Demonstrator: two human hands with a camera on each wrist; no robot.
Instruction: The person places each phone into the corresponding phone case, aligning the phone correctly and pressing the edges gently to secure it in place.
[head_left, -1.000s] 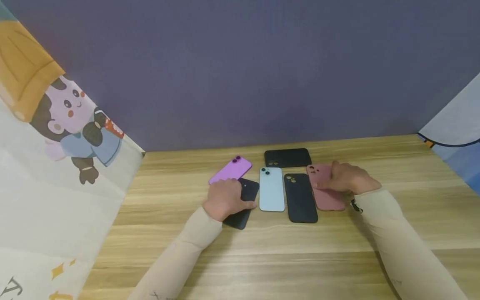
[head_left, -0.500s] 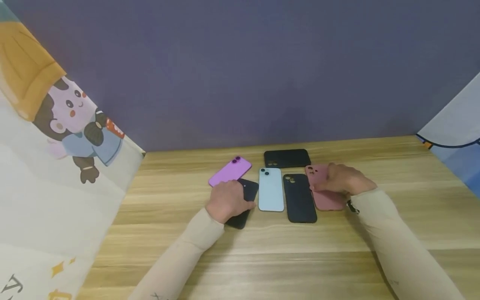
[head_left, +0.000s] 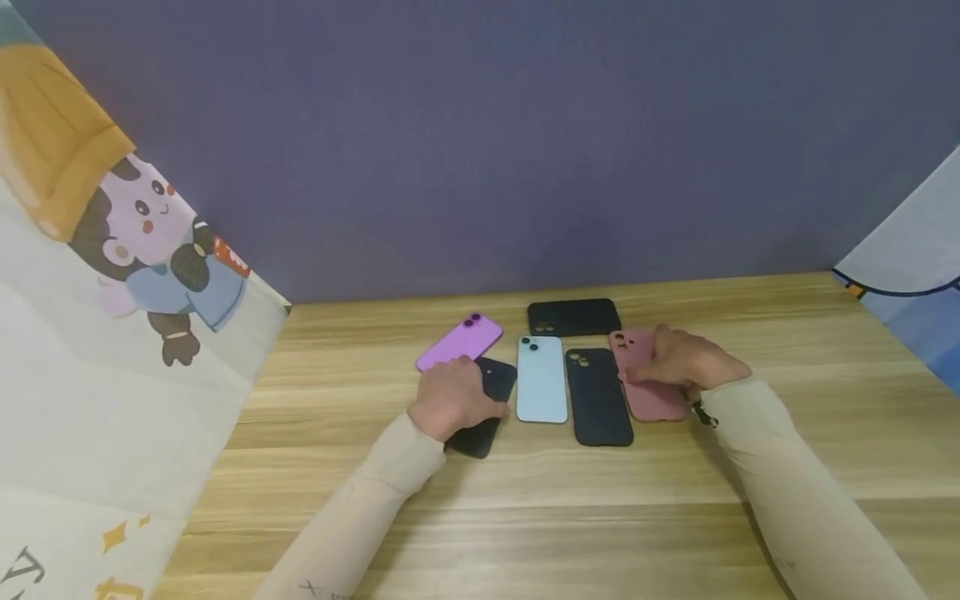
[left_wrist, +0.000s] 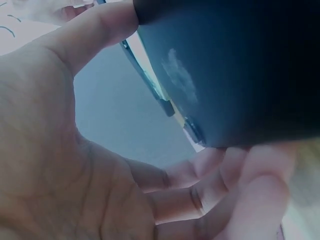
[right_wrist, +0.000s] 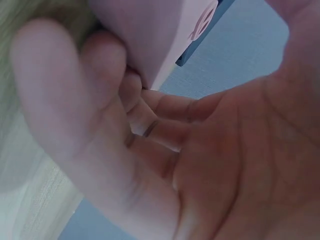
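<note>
In the head view my left hand (head_left: 453,396) spans a black phone (head_left: 495,382) lying on the table. Its thumb is at the phone's right edge and the fingers curl at the opposite edge, as the left wrist view also shows. My right hand (head_left: 693,362) grips a pink phone case (head_left: 656,404) by its long sides, thumb on the left edge. In the right wrist view curled fingers touch the border of the pink case (right_wrist: 150,35). Between the hands lie a light blue phone (head_left: 542,379) and a black phone case (head_left: 600,398).
A purple phone (head_left: 461,343) lies slanted behind my left hand. Another black phone case (head_left: 574,317) lies sideways at the back. The wood-grain table (head_left: 540,517) ends at a dark blue-grey panel (head_left: 525,150). A cartoon-printed sheet (head_left: 112,333) borders the left side.
My right thumb has slid slightly left, to the pink case's left edge. The left hand and the laid-out phones and cases look nearly the same; the view has shifted a little.
</note>
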